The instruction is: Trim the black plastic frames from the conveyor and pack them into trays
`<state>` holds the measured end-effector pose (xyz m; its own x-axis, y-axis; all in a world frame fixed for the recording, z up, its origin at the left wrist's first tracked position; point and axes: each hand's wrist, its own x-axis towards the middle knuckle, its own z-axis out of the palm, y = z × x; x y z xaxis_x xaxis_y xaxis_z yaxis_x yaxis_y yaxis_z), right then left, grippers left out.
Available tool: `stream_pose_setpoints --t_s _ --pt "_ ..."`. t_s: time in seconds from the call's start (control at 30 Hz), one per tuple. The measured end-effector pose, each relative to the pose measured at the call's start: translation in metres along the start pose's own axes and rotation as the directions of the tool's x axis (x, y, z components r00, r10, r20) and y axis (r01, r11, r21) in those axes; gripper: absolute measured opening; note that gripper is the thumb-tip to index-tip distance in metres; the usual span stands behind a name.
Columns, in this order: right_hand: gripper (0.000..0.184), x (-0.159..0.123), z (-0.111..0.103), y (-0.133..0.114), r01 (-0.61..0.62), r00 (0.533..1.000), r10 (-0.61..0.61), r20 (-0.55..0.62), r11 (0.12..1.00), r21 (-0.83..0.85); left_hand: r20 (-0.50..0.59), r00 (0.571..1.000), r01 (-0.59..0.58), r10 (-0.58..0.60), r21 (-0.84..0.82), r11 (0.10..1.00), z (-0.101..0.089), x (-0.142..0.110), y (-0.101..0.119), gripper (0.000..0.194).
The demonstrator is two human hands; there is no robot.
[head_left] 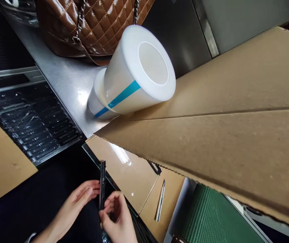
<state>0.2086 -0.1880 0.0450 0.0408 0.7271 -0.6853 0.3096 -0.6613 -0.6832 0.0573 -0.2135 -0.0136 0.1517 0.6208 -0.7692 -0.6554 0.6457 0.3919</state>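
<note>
A narrow black strip (102,189) stands nearly upright in the picture, close to the glass sheet's edge. My right hand (117,212) pinches its lower part between thumb and curled fingers. On the strip's other side, my left hand (79,197) has its fingers stretched out, the tips at the strip's edge. Whether those tips press on it I cannot tell. Something dark and shiny shows below the right hand, partly hidden. A clear glass sheet (124,168) lies on the tan tabletop (148,206), and a slim pen-like tool (160,200) rests to its right.
A large cardboard flap (210,135) juts in from the right, over part of the table. Behind it stand stacked white tubs (124,91) with blue tape and a brown quilted bag (96,27) on a metal surface. A green ribbed belt (210,216) lies lower right, a black slotted tray (32,118) left.
</note>
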Motion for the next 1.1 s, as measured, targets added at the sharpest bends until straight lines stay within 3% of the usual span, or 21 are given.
stream_pose_setpoints --t_s 0.13,0.23,0.37,0.47,0.57,0.67,0.73,0.87,1.0,1.1 --pt "0.027 -0.02 0.016 0.027 0.071 0.992 -0.045 0.118 0.972 -0.222 0.036 0.999 0.04 -0.036 -0.142 0.989 -0.009 -0.008 -0.006 0.05" --pt "0.027 -0.021 0.019 0.028 0.089 0.977 -0.043 0.207 0.972 -0.219 0.11 0.993 0.068 -0.047 -0.196 0.978 -0.027 -0.014 -0.01 0.044" --pt "0.034 0.003 0.034 -0.003 0.037 0.95 -0.034 0.311 0.999 -0.004 0.288 0.957 0.102 -0.041 -0.198 0.975 -0.053 -0.024 -0.006 0.047" --pt "0.053 0.033 0.059 -0.031 -0.081 0.855 0.039 0.518 0.995 0.059 0.351 0.936 0.051 -0.041 -0.019 0.998 -0.071 -0.029 0.007 0.054" --pt "0.053 0.058 0.088 -0.047 -0.097 0.772 0.117 0.625 0.993 -0.065 0.218 0.976 -0.062 0.001 0.27 0.961 -0.095 -0.029 0.021 0.037" --pt "0.048 0.076 0.112 -0.049 -0.08 0.734 0.155 0.662 0.987 -0.143 0.056 0.997 -0.07 0.051 0.445 0.893 -0.123 -0.026 0.028 0.03" --pt "0.045 0.084 0.126 -0.047 -0.091 0.721 0.162 0.674 0.986 -0.139 0.013 0.998 -0.065 0.067 0.492 0.868 -0.142 -0.024 0.03 0.034" --pt "0.042 0.101 0.151 -0.041 -0.155 0.782 0.167 0.601 0.985 -0.072 -0.077 0.992 -0.05 0.097 0.47 0.881 -0.174 -0.02 0.038 0.04" --pt "0.043 0.123 0.182 -0.032 -0.195 0.839 0.166 0.518 0.981 0.001 -0.201 0.977 -0.015 0.077 0.293 0.956 -0.193 -0.009 0.059 0.049" --pt "0.049 0.145 0.206 -0.027 -0.204 0.887 0.172 0.429 0.979 0.028 -0.239 0.97 -0.005 0.035 0.127 0.992 -0.206 0.016 0.076 0.053"
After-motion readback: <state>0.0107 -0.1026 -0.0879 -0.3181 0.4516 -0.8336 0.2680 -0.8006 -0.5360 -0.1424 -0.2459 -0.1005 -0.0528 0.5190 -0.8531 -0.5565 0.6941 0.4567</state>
